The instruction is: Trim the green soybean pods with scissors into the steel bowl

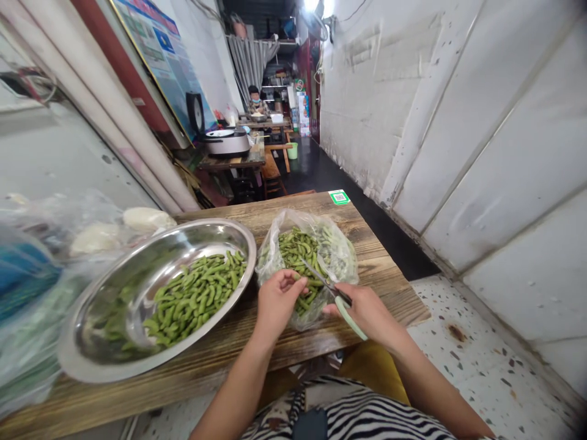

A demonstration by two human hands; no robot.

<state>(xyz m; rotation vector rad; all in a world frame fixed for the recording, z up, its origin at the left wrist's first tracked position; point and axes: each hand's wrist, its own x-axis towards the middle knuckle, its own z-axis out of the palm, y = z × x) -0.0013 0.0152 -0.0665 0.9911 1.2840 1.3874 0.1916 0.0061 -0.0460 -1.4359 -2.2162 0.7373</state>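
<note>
My right hand (367, 308) grips a pair of scissors (345, 313) with pale green handles. Their blades are parted and point up and left over the clear plastic bag (342, 244). Green edamame pods (298, 241) fill this bag, which lies open on the table. At the bag's near left side, my left hand (277, 299) is closed in a pinch, close to the blade tips. An edamame pod seems to be between its fingers, mostly hidden by them. Left of the bag, a wide steel basin (132, 269) holds a heap of edamame pods (197, 299).
Both containers stand on a wooden table (385, 275) with a QR-code card (339, 197) at its far corner. Plastic bags (36, 275) crowd the left side. Farther off are a rice cooker (224, 142) and a seated person (257, 105). A white wall runs along the right.
</note>
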